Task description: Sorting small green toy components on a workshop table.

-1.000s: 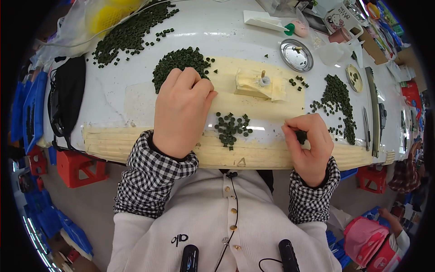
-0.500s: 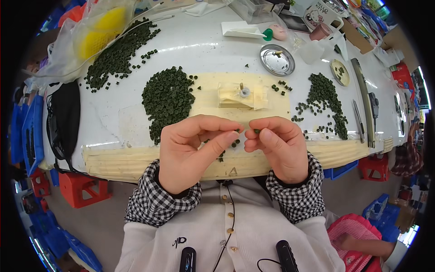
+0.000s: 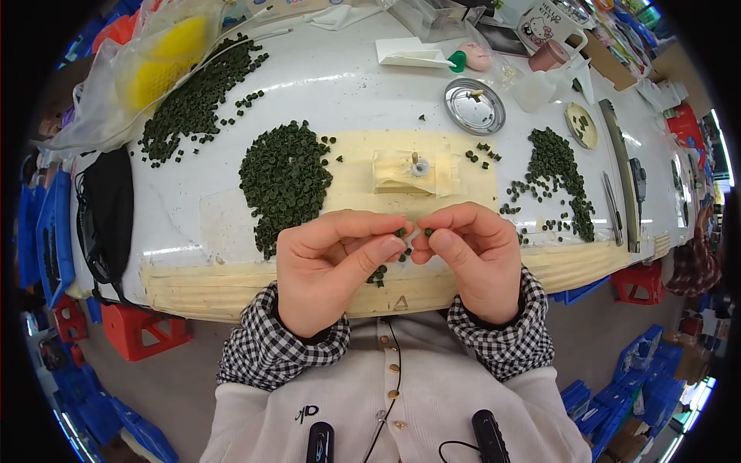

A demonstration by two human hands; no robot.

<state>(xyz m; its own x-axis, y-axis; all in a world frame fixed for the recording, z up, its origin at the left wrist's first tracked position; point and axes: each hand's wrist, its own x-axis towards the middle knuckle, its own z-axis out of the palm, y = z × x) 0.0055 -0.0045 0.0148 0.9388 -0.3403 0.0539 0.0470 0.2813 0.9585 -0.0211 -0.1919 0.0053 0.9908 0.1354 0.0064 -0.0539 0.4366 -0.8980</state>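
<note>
Over the table's near edge, my left hand (image 3: 328,266) pinches a small dark green round part (image 3: 400,232) between thumb and forefinger. Just to its right, my right hand (image 3: 478,258) pinches another small green part (image 3: 429,232) the same way. The two fingertips are close together but apart. A few more green pieces (image 3: 377,275) lie under and beside my left fingers. Beyond my hands is a tape-wrapped block (image 3: 405,174) with a short brass-coloured pin on top. To its left lies a large heap of dark green parts (image 3: 285,174).
More green parts lie in a far-left pile (image 3: 202,96) and a right-hand pile (image 3: 557,166). A round metal lid (image 3: 474,106) sits beyond the block. Tweezers (image 3: 612,207) and a long metal bar (image 3: 622,177) lie at right. A black cloth bag (image 3: 106,216) rests at left.
Both hands keep their pinches, with only small finger shifts. The view has tilted slightly. A person's arm and pink clothing at the lower right have gone out of sight.
</note>
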